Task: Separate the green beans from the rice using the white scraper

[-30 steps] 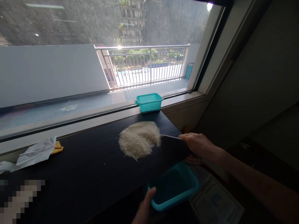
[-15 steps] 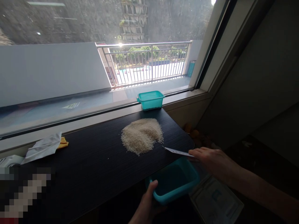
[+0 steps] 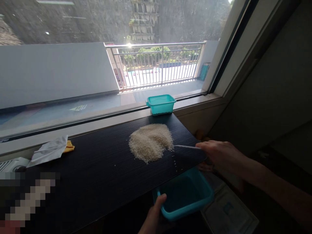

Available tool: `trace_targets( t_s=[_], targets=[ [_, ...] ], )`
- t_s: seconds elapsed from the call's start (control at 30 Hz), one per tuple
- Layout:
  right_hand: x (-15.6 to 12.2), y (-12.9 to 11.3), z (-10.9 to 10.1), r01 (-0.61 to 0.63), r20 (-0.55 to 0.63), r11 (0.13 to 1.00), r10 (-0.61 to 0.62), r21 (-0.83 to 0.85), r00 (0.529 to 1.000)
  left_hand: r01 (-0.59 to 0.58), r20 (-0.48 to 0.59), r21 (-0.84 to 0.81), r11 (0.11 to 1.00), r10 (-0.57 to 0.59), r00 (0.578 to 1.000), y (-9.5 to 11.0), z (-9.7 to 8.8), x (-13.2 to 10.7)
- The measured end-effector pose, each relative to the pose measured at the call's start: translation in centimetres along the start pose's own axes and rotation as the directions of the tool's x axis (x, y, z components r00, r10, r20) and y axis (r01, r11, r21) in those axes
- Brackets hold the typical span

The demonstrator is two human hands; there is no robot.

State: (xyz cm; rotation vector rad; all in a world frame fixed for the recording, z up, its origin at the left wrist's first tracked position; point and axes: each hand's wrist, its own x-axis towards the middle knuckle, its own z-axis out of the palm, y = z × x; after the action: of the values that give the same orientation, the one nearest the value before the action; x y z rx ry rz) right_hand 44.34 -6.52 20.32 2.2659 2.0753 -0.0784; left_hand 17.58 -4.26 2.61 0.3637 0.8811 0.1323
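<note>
A heap of white rice (image 3: pixel 151 141) lies on the black ribbed tabletop (image 3: pixel 97 175). My right hand (image 3: pixel 218 154) is closed on a thin flat card (image 3: pixel 187 147), whose edge touches the right side of the heap. A few loose grains trail down the table from that spot. My left hand (image 3: pixel 154 216) grips the near rim of a teal plastic tub (image 3: pixel 185 193), held below the table's front right edge. No rice shows in the tub.
A second teal tub (image 3: pixel 161 104) stands on the window ledge behind the rice. A crumpled white bag (image 3: pixel 50 149) over something yellow lies at the table's left. A flat pale lid-like object (image 3: pixel 229 214) sits on the floor at the right. A pixelated patch covers the lower left.
My right hand with the card had swung down to the tub's rim and has come back up against the right side of the heap. A short line of loose grains now lies below the card.
</note>
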Motion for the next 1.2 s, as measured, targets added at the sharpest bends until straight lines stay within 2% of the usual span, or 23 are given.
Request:
trace_targets(
  t_s=[0.1,0.2,0.3,0.4,0.5,0.7,0.87,1.2],
  targets=[
    [3.9,1.0,-0.2,-0.063,0.020,0.998,0.064,-0.030,0.998,0.018,-0.008,-0.004,1.000,-0.018,1.000,-0.1,-0.4,0.1],
    [6.8,2.0,0.0,-0.124,0.026,0.988,0.127,-0.087,0.992,0.030,0.009,-0.006,1.000,-0.030,1.000,-0.1,-0.7,0.2],
    [8.3,2.7,0.5,-0.135,0.030,0.984,0.140,-0.119,0.990,0.036,0.031,-0.008,0.999,-0.036,0.999,-0.1,-0.8,0.1],
    [8.6,3.0,0.9,-0.110,0.020,0.989,0.112,-0.098,0.993,0.033,0.032,-0.004,0.999,-0.033,0.999,-0.1,-0.6,-0.1],
    [7.9,2.8,1.3,-0.069,0.010,0.996,0.069,-0.064,0.998,0.022,0.005,-0.007,1.000,-0.022,1.000,0.1,-0.4,-0.2],
    [5.1,1.9,1.6,-0.025,0.026,0.999,0.026,-0.029,0.999,0.009,0.017,0.003,1.000,-0.009,1.000,0.0,-0.3,-0.2],
    [2.9,1.1,1.7,0.006,0.039,1.000,-0.006,0.000,0.999,0.012,-0.025,-0.013,1.000,-0.012,1.000,0.0,0.0,-0.4],
    [-2.3,-0.6,3.2,0.139,-0.107,0.988,-0.131,0.072,0.986,-0.026,-0.059,-0.007,1.000,0.026,0.998,0.2,0.8,-1.1]
  ],
)
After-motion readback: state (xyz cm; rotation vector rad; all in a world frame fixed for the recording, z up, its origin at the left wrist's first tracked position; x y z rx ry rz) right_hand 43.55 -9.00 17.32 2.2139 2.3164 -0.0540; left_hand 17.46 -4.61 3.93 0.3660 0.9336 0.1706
